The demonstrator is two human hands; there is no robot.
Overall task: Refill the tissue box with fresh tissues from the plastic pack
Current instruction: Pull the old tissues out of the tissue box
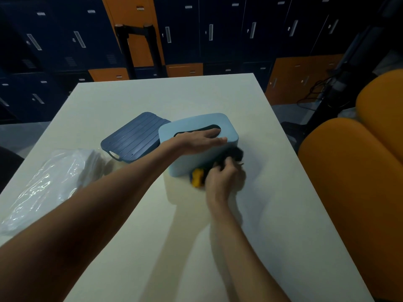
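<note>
Right hand, at centre frame, curls its fingers round a blurred black-and-yellow object against the near side of the light-blue tissue box. Left hand lies flat on the box top, fingers straight. Plastic pack sits at the left edge, with the dark-blue lid beyond it, beside the box.

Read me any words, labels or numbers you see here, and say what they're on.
No readable text.
The locker label plates: too small and blurred.
On the tissue box, dark blue lid, plastic pack: no print visible.
The black and yellow object in the right hand: blurred.
</note>
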